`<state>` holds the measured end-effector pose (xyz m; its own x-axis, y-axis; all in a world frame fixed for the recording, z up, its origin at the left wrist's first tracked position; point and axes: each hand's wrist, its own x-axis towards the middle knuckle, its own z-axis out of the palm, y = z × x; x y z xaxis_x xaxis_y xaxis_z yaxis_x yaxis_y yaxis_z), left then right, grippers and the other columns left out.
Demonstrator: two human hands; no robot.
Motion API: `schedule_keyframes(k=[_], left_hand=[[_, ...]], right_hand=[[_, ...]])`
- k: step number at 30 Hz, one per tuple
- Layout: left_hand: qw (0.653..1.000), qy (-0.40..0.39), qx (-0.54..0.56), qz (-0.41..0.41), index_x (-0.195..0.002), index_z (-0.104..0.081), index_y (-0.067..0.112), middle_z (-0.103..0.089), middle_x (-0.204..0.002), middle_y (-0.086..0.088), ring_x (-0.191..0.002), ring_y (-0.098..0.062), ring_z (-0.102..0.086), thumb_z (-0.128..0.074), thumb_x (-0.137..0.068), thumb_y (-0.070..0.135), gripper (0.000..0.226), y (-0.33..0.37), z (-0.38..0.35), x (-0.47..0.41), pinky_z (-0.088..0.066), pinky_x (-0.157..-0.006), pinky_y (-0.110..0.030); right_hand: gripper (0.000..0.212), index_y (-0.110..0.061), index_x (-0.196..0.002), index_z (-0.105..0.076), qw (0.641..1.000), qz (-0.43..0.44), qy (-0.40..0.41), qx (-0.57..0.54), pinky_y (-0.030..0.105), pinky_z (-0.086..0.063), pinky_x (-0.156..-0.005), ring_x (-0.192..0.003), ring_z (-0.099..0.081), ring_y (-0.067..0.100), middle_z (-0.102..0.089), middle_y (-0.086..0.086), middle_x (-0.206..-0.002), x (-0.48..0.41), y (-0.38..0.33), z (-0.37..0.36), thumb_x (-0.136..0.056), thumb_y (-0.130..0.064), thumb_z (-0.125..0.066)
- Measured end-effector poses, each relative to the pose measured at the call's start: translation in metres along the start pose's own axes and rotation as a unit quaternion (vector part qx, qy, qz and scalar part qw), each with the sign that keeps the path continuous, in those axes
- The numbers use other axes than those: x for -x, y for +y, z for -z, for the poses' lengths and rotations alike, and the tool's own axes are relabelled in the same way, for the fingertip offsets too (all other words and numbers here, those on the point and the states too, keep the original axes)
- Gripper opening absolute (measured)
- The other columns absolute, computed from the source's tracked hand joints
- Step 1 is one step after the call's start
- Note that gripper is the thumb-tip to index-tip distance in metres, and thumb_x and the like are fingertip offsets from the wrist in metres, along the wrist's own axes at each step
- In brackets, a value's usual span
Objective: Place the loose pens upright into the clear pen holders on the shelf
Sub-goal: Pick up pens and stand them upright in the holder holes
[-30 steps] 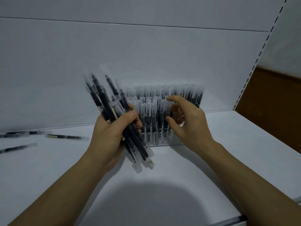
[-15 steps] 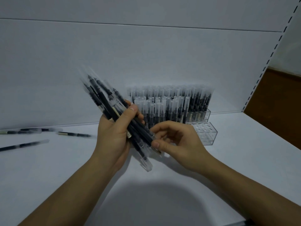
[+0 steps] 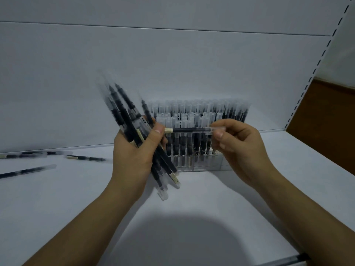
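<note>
A: The left hand [image 3: 138, 150]?
B: Raised, fingers wrapped round a slanted bundle [image 3: 124, 116] of pens.
A: The right hand [image 3: 240, 146]?
B: It pinches one pen [image 3: 189, 130], level, in front of the holder [image 3: 201, 166] standing on the shelf [image 3: 288, 150].

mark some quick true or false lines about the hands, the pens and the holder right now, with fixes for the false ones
1. The left hand grips a bundle of pens. True.
2. The right hand holds nothing. False: it pinches a single pen, held roughly level.
3. Some loose pens lie on the shelf, left of both hands. True.
4. The clear pen holder has no pens in it. False: many pens stand upright in it.
</note>
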<state>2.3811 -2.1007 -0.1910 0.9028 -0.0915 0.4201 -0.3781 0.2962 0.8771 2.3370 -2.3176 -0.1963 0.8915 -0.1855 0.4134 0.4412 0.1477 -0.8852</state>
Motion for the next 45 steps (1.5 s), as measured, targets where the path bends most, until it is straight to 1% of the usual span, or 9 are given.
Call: schedule_keyframes(k=[3, 6, 12, 18, 22, 33, 37, 41, 45], left_hand=[[0.997, -0.016, -0.062, -0.032, -0.102, -0.065, -0.001, -0.069, -0.082, -0.010, -0.078, -0.019, -0.069, -0.067, -0.087, 0.032, 0.037, -0.001, 0.001, 0.002, -0.055, -0.074, -0.025], [0.996, -0.020, -0.082, -0.037, -0.101, -0.065, -0.002, -0.069, -0.083, -0.009, -0.079, -0.019, -0.069, -0.067, -0.085, 0.036, 0.041, -0.001, 0.004, 0.000, -0.054, -0.074, -0.021], [0.998, -0.039, -0.041, 0.006, -0.100, -0.067, 0.003, -0.068, -0.078, -0.010, -0.076, -0.025, -0.067, -0.070, -0.085, 0.030, 0.031, -0.004, 0.005, -0.002, -0.055, -0.075, -0.035], [0.999, -0.038, -0.015, 0.030, -0.098, -0.070, 0.013, -0.068, -0.079, -0.009, -0.077, -0.025, -0.068, -0.075, -0.085, 0.031, 0.022, -0.004, 0.006, -0.003, -0.055, -0.075, -0.038], [0.999, -0.042, -0.004, 0.034, -0.098, -0.070, 0.012, -0.067, -0.079, -0.009, -0.076, -0.025, -0.067, -0.071, -0.085, 0.026, 0.020, -0.005, 0.007, -0.002, -0.055, -0.076, -0.039], [0.998, -0.055, -0.005, 0.029, -0.098, -0.070, 0.012, -0.068, -0.079, -0.009, -0.077, -0.025, -0.068, -0.071, -0.083, 0.026, 0.021, -0.005, 0.007, -0.002, -0.056, -0.076, -0.036], [0.998, -0.060, -0.008, 0.023, -0.097, -0.069, 0.012, -0.068, -0.077, -0.007, -0.077, -0.025, -0.068, -0.069, -0.084, 0.024, 0.017, -0.004, 0.007, -0.001, -0.057, -0.078, -0.041], [0.998, -0.057, -0.009, 0.023, -0.096, -0.070, 0.013, -0.068, -0.076, -0.007, -0.076, -0.024, -0.068, -0.070, -0.083, 0.026, 0.019, -0.004, 0.007, 0.000, -0.057, -0.076, -0.039], [0.998, -0.062, -0.016, 0.018, -0.095, -0.071, 0.016, -0.069, -0.076, -0.005, -0.077, -0.025, -0.068, -0.070, -0.085, 0.024, 0.012, -0.004, 0.007, -0.001, -0.057, -0.077, -0.040]], right_hand=[[0.015, -0.013, -0.093, -0.078, 0.996, -0.019, 0.029, -0.082, 0.024, -0.056, -0.066, -0.069, -0.063, 0.012, -0.067, 0.001, -0.075, -0.003, -0.011, 0.004, -0.079, -0.018, -0.074], [0.014, -0.009, -0.101, -0.068, 0.992, -0.007, 0.078, -0.103, 0.024, -0.058, -0.068, -0.080, -0.070, 0.014, -0.073, 0.004, -0.089, -0.009, -0.027, 0.017, -0.093, -0.016, -0.058], [0.023, -0.010, -0.115, -0.069, 0.988, 0.054, 0.087, 0.117, 0.028, -0.058, -0.078, -0.091, -0.072, 0.018, -0.075, 0.003, -0.095, -0.025, -0.046, 0.035, -0.097, -0.023, -0.060], [0.020, -0.014, -0.117, -0.071, 0.934, 0.118, 0.052, 0.332, 0.027, -0.061, -0.075, -0.085, -0.072, 0.015, -0.072, 0.014, -0.099, -0.038, -0.053, 0.035, -0.100, -0.007, -0.062], [0.020, -0.017, -0.118, -0.072, 0.902, 0.134, 0.050, 0.408, 0.040, -0.063, -0.078, -0.084, -0.072, 0.016, -0.073, 0.002, -0.097, -0.043, -0.047, 0.034, -0.100, -0.013, -0.066], [0.024, -0.018, -0.122, -0.072, 0.858, 0.138, 0.047, 0.492, 0.043, -0.062, -0.082, -0.089, -0.071, 0.013, -0.073, -0.006, -0.101, -0.048, -0.047, 0.029, -0.098, -0.019, -0.068], [0.023, -0.019, -0.120, -0.073, 0.871, 0.120, 0.051, 0.474, 0.044, -0.062, -0.081, -0.085, -0.073, 0.013, -0.074, -0.007, -0.098, -0.048, -0.049, 0.030, -0.098, -0.017, -0.069], [0.021, -0.018, -0.119, -0.073, 0.881, 0.108, 0.039, 0.459, 0.038, -0.063, -0.080, -0.082, -0.074, 0.010, -0.075, -0.005, -0.096, -0.045, -0.050, 0.027, -0.098, -0.015, -0.069], [0.023, -0.019, -0.120, -0.073, 0.862, 0.112, 0.027, 0.493, 0.030, -0.062, -0.080, -0.080, -0.073, 0.004, -0.073, -0.011, -0.094, -0.043, -0.045, 0.025, -0.097, -0.018, -0.070]])
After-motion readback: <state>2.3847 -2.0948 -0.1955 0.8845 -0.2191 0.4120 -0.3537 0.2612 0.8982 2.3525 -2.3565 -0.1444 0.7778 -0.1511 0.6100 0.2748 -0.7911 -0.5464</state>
